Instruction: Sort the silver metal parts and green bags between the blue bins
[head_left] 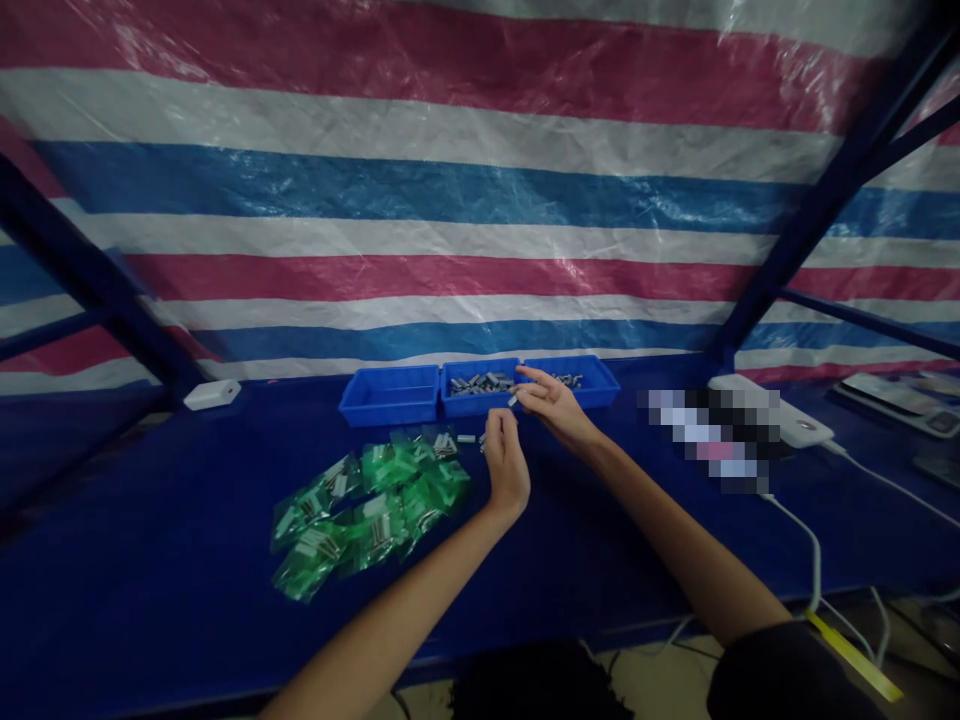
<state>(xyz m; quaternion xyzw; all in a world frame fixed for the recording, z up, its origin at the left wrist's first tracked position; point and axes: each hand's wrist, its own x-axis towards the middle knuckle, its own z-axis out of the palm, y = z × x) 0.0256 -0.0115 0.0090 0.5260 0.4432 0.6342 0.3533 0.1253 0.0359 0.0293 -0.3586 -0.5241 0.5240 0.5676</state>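
My right hand (556, 408) reaches over the front of the bins, with a small silver metal piece (513, 400) at its thumb and fingertips. Just below and to the left, my left hand (507, 462) is held upright above the table with its fingers curled together. What it holds, if anything, is hidden. A short metal cylinder (466, 439) lies on the table left of that hand. Behind the hands, the middle blue bin (472, 405) contains many small metal parts. The right blue bin (600, 385) has more metal parts, partly covered by my right hand.
Left of the hands lie several clear-and-green plastic bags (375, 535) with metal pins inside. A left blue bin (386, 412) adjoins the others. A white box (212, 395) stands far left. On the right are a white power bank (806, 425), cables (814, 550) and a blurred-out object (709, 440).
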